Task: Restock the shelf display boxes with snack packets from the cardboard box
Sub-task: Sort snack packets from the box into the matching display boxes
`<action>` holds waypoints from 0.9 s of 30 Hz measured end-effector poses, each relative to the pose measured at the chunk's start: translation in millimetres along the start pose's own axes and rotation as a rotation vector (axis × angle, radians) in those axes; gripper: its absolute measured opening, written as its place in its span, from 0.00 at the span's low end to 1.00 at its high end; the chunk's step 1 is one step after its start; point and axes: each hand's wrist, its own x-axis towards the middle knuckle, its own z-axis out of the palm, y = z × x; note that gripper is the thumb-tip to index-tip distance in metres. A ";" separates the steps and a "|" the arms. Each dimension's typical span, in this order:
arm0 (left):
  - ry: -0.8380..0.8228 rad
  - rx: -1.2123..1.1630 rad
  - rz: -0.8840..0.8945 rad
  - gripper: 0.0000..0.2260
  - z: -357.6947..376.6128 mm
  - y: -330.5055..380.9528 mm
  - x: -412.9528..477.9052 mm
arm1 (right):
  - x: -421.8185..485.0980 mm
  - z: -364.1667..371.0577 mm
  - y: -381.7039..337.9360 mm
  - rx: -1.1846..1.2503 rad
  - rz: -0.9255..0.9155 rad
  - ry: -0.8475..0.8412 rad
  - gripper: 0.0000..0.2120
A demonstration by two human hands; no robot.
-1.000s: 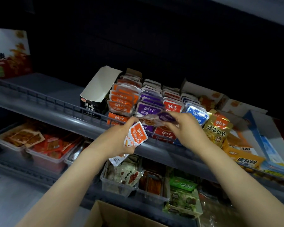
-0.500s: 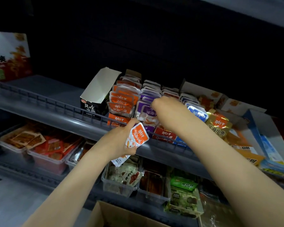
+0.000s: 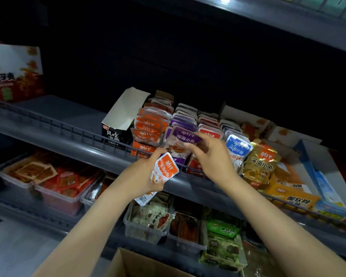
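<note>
Restocking under way, seen from beside the shelf. The right hand (image 3: 210,156) has its grip pinched on the upper part of a purple snack packet (image 3: 185,136), which stands upright at the front of the purple row (image 3: 183,119) and touches the packets behind it; whether it is fully seated cannot be told. The left hand (image 3: 142,176) hangs just in front of the shelf rail (image 3: 68,136), its grip clasped round an orange snack packet (image 3: 165,168) with at least one pale packet under it. In the display boxes, the orange row (image 3: 150,128), the purple row, the red row (image 3: 208,124) and the blue row (image 3: 236,144) stand side by side and look filled nearly to their fronts. The black display box (image 3: 116,134), just left of the orange row, shows only a white flap and no packets from this angle. The cardboard box (image 3: 128,264) lies below at the frame's bottom edge, its contents hidden. Judged so, these four rows are well advanced; the packets in the left hand are not yet shelved, and how much stock is left in the cardboard box cannot be told.
</note>
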 end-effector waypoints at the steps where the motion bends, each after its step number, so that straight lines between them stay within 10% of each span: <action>1: 0.001 -0.005 0.005 0.37 0.1 -0.4 0.3 | 1.6 0.4 1.9 -0.031 -0.020 -0.001 0.14; 7: 0.000 0.039 -0.003 0.35 0.6 1.5 0.1 | 13.6 3.8 -3.1 -0.311 -0.176 -0.088 0.16; 27: -0.016 -0.207 -0.016 0.30 -17.7 5.3 -16.2 | -4.6 15.8 9.2 -0.122 0.057 0.069 0.11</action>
